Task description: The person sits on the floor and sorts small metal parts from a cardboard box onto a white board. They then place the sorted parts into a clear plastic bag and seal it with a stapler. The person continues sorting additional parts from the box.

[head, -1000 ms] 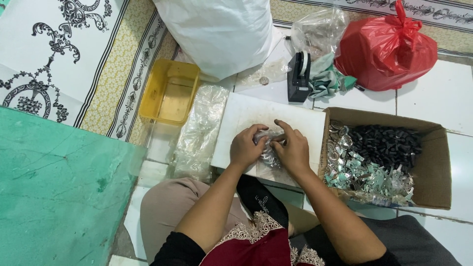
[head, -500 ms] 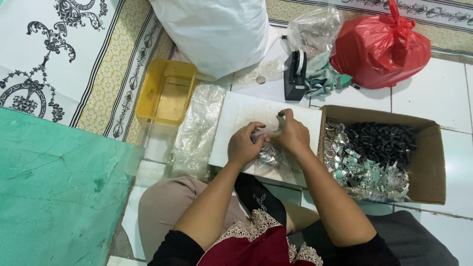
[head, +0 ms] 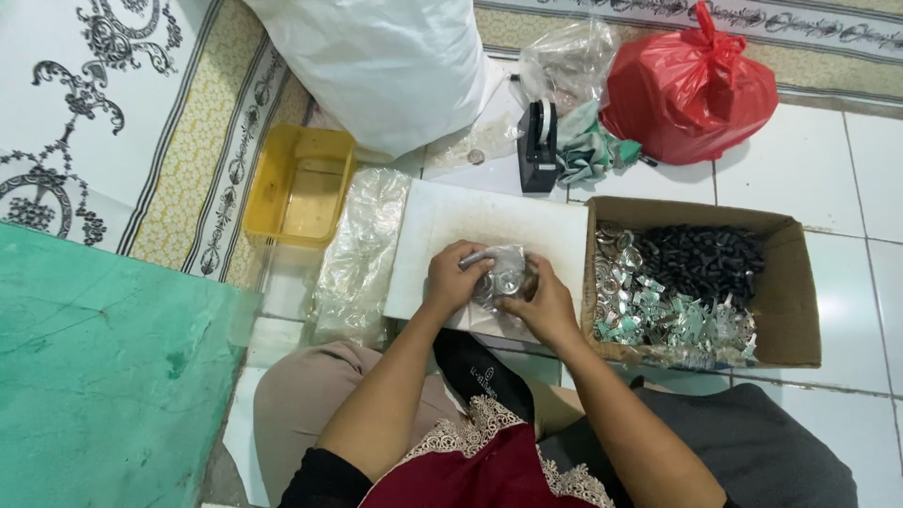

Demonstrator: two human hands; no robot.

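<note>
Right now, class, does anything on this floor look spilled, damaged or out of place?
Nothing is spilled or broken. The cardboard box holds its small parts, and both hands, left hand and right hand, hold a small clear packet over the white board.

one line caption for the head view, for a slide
Both hands, left hand and right hand, grip a small clear packet over a white board beside a cardboard box of small parts.
</note>
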